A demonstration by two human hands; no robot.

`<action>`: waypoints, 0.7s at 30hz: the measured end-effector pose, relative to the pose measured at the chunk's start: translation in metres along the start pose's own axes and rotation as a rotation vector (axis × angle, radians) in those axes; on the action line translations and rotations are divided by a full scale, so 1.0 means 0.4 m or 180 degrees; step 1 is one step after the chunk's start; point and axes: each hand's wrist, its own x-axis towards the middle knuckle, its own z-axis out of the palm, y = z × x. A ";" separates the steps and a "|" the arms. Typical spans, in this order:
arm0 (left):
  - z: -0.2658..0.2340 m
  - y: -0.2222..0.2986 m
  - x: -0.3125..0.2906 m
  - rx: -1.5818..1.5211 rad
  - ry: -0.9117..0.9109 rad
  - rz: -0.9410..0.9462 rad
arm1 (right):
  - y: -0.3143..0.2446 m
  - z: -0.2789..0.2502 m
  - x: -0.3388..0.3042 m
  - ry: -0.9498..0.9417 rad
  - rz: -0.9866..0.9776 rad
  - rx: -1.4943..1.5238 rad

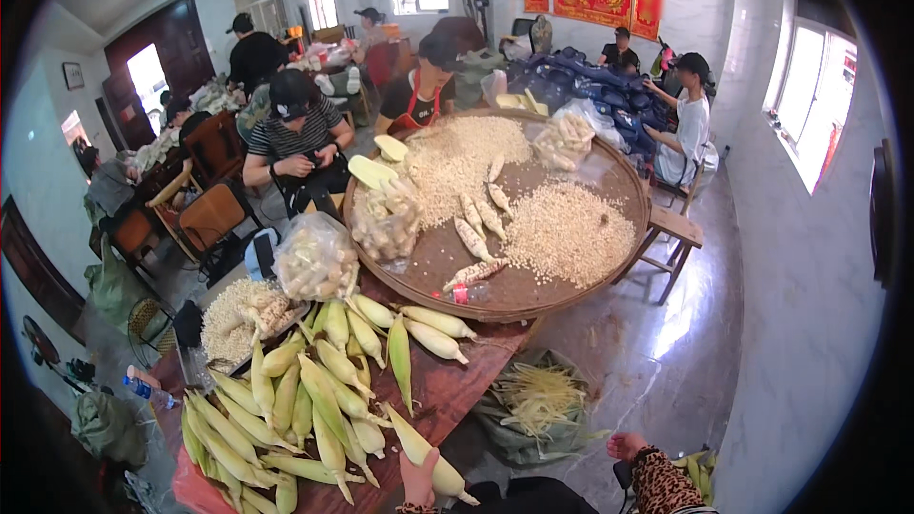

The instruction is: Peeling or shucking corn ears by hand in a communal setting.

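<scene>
Head camera: a person's left hand [417, 482] grasps a pale green ear of corn [449, 482] at the near edge of a reddish table [455, 395], the ear slanting from the border of a heap of corn [305, 395] down toward the person. The right hand [626, 444], reaching out from a leopard-print sleeve [664, 482], is well apart from the ear, over on the far side of a green sack [500, 438] that sits on the floor with pale, stringy strips [538, 400] at its mouth; its fingers are too small in view to tell whether they close on anything. Beyond the heap, a broad round tray [419, 276] bears mounds of loose kernels [571, 233] and a scatter of partly stripped ears [473, 240], with filled clear bags near its rim. Another clear bag [314, 257], packed with pale pieces, stands between the heap and the tray, beside more kernels at left. Across the room, a person in a striped shirt [297, 138] sits near the tray, head lowered, while others sit around tables farther back.
</scene>
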 end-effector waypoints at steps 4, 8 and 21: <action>0.077 0.010 -0.053 -0.0319 0.0605 0.0380 | -0.047 0.041 0.030 0.0052 -0.0058 -0.0253; 0.155 -0.073 -0.042 -0.0082 0.0043 0.0557 | -0.032 -0.099 0.229 -0.0803 -0.0239 -0.0461; 0.600 0.007 -0.129 0.2522 -0.0900 -0.0273 | -0.250 -0.390 0.327 -0.0519 -0.0410 -0.0955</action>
